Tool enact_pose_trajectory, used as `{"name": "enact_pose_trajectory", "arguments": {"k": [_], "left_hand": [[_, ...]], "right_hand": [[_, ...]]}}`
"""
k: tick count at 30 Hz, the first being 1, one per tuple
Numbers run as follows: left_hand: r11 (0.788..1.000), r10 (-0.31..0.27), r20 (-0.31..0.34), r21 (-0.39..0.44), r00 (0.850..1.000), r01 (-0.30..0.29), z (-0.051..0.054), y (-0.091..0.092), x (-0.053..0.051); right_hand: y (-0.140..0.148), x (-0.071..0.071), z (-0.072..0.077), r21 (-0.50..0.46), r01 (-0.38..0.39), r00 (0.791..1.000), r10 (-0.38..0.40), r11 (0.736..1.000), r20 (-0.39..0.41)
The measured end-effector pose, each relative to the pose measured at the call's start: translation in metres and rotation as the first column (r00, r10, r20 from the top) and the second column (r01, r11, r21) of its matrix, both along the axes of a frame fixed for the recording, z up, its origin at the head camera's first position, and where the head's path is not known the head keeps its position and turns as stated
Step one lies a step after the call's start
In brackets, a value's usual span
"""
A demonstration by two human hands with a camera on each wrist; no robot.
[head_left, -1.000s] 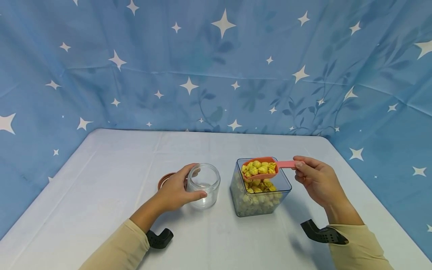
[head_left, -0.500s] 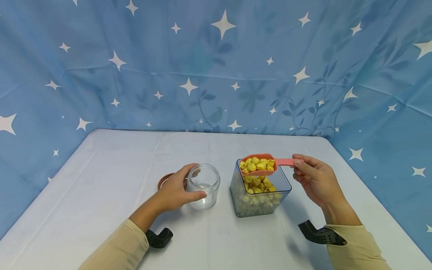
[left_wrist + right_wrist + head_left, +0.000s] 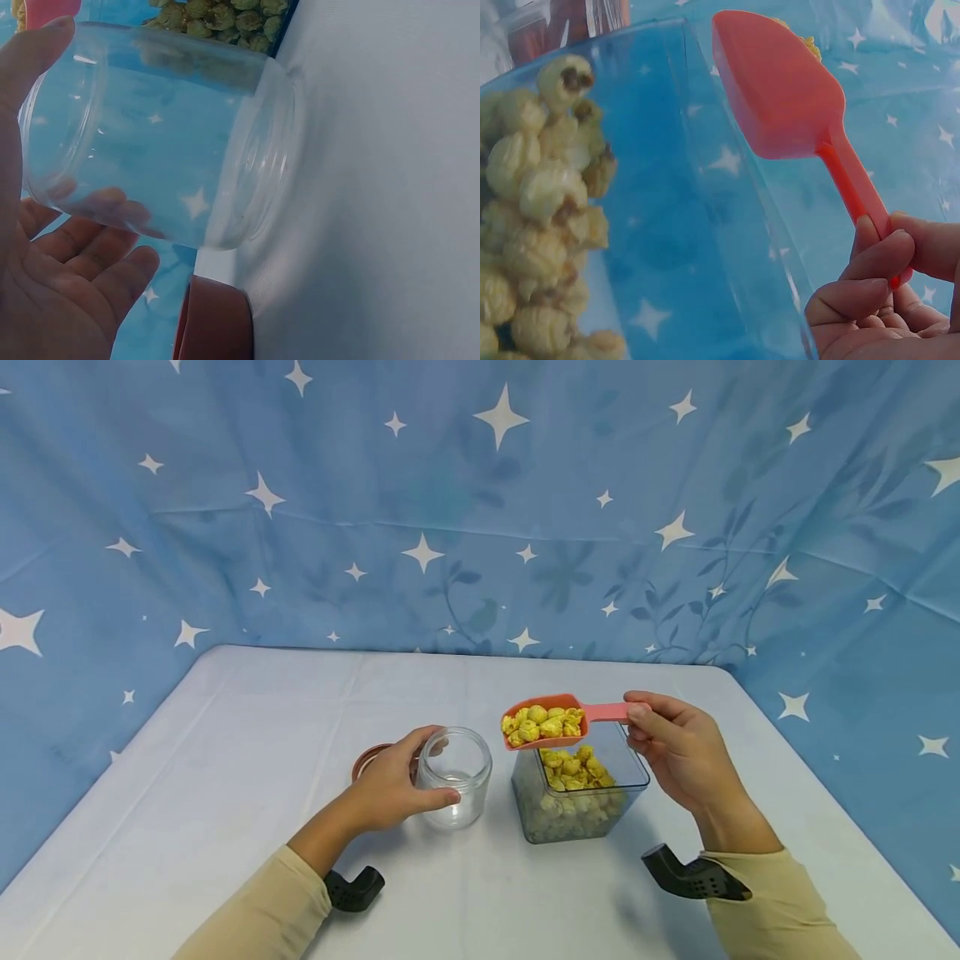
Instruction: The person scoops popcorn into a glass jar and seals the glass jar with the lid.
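Note:
My left hand [image 3: 390, 785] holds a clear glass jar [image 3: 463, 789] standing upright on the table, thumb on the near side and fingers round the far side. Through its wall, also in the left wrist view, the jar [image 3: 157, 135] looks empty. My right hand [image 3: 678, 752] pinches the handle of a coral-pink scoop [image 3: 547, 743] heaped with yellow popcorn [image 3: 536, 722]. The scoop is level, above the left rim of a clear square tub [image 3: 566, 818]. Inside the tub lies more popcorn [image 3: 540, 195], seen close in the right wrist view.
A brown round lid [image 3: 363, 760] lies behind my left hand, partly hidden; the left wrist view shows the lid [image 3: 216, 322] beside the jar. The white-covered table [image 3: 247, 760] ends at a blue star-patterned curtain [image 3: 337, 510].
The right hand has carried the loaded scoop left and slightly up, from over the tub toward the jar. The left hand and jar stay in place.

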State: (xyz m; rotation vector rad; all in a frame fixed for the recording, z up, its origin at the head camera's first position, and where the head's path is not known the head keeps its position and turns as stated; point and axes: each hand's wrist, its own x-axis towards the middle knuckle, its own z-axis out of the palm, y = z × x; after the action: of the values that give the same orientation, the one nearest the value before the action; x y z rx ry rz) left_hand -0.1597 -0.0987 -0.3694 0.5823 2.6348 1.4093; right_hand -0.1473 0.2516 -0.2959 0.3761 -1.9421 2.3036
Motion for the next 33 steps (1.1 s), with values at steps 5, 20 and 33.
{"name": "enact_pose_trajectory", "arguments": {"k": [5, 20, 33], "left_hand": [[1.000, -0.008, 0.001, 0.003, 1.000, 0.008, 0.001, -0.001, -0.001], [0.999, -0.033, 0.026, -0.004, 0.999, 0.033, 0.002, -0.002, 0.001], [1.000, -0.005, 0.044, -0.012, 0.999, 0.005, 0.001, -0.001, 0.001]], "right_hand": [[-0.009, -0.002, 0.004, 0.024, -0.019, 1.000, 0.019, 1.000, -0.009], [-0.030, -0.002, 0.010, 0.223, 0.020, 0.999, -0.030, 0.974, 0.038], [-0.041, -0.002, 0.017, 0.458, 0.054, 0.997, -0.073, 0.887, 0.025]]}}
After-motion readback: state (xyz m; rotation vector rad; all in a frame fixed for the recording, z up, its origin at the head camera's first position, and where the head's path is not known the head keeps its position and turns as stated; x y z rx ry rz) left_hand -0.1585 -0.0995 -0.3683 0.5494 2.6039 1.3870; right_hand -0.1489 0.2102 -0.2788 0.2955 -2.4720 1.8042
